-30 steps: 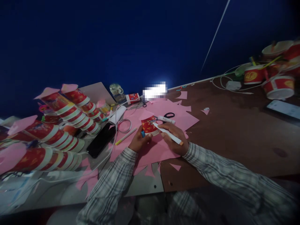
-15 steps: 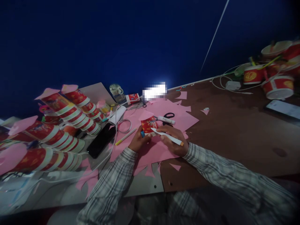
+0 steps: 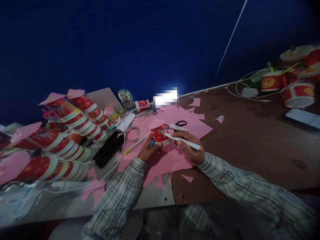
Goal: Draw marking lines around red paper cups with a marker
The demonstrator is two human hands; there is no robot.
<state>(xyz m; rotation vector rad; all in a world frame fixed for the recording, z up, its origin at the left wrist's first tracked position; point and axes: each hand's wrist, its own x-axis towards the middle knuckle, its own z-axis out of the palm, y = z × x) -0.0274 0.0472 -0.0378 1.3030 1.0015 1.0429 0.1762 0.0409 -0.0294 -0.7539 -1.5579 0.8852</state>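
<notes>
A small red printed paper cup [image 3: 159, 134] lies on its side on a sheet of pink paper [image 3: 172, 156]. My left hand [image 3: 149, 150] is closed on the cup from below, with a small blue thing [image 3: 152, 143] at its thumb. My right hand [image 3: 187, 146] grips a white marker [image 3: 184, 141] with an orange end. The marker's tip touches the cup's right side.
Rows of stacked red cups with pink paper tops [image 3: 60, 133] fill the left. A black phone [image 3: 108, 149], a tape ring [image 3: 133, 134], a yellow pencil [image 3: 134, 145], black scissors [image 3: 180, 123] and a second white marker [image 3: 177, 127] lie near. Red bowls [image 3: 292, 85] and cables sit far right.
My right hand has tilted the marker so its orange end swung right and up a little. The cup and my left hand have hardly moved.
</notes>
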